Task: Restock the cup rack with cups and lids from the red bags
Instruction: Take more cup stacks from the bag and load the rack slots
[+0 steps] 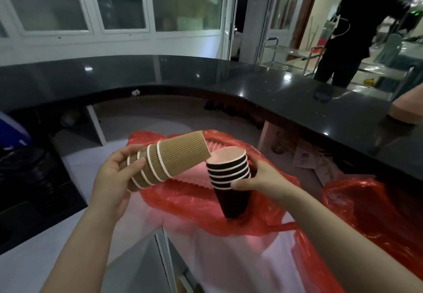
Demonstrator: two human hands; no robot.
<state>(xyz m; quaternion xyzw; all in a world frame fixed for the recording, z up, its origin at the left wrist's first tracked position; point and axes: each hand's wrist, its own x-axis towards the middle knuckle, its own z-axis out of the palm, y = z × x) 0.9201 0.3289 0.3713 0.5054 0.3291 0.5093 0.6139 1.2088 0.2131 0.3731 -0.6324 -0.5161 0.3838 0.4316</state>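
Note:
My left hand (114,178) grips a nested stack of brown ribbed paper cups (174,157), tilted so the cup bottom points up to the right. My right hand (258,178) holds an upright stack of black cups with white rims (229,178) just right of the brown stack; the two stacks almost touch. Both are above an open red plastic bag (201,203) lying on the white counter, with a row of white lids (196,178) inside it. The black cup rack (34,185) stands at the left, with dark stacked cups or lids in it.
A second red bag (370,203) lies at the right. A curved black glossy countertop (206,75) runs across behind the work area. A person in dark clothes (352,29) stands at the far right, beyond the counter. A blue object (11,130) sits at the left edge.

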